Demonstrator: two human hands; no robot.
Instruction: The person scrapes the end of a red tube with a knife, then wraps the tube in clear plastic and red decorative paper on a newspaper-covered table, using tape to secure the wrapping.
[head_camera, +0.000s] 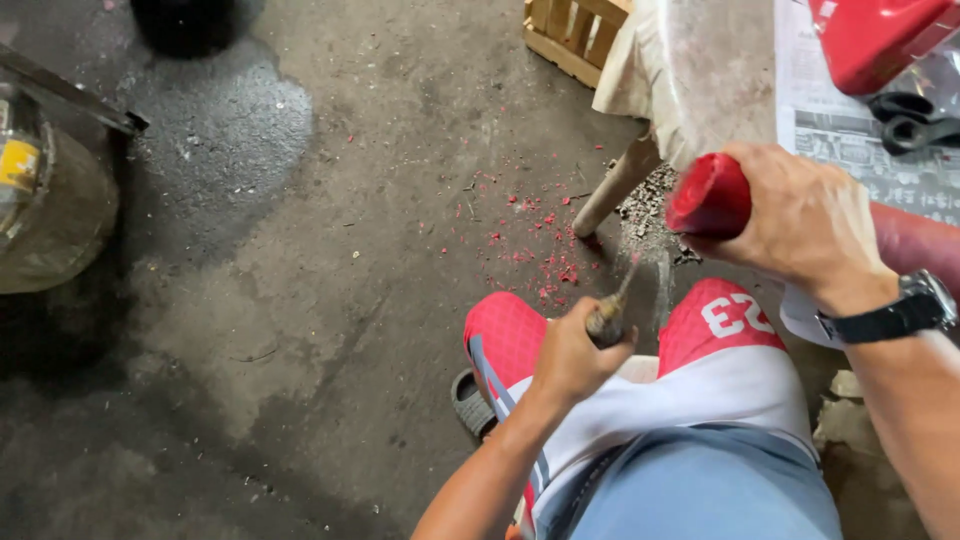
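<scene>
We see right hand (800, 225) clamped on red cylinder (712, 196), right of frame; left hand (572, 358) fisted round file handle (606, 322) (lower centre). Red shavings (540, 245) on floor (300, 300).

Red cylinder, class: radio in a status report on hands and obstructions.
Left hand grips pointed tool. Right hand holds red cylinder. Tool tip short of cylinder; nothing between.

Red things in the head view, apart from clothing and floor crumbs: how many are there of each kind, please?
Red cylinder held in the right hand: 1
Red plastic container on the table: 1
Total: 2
</scene>
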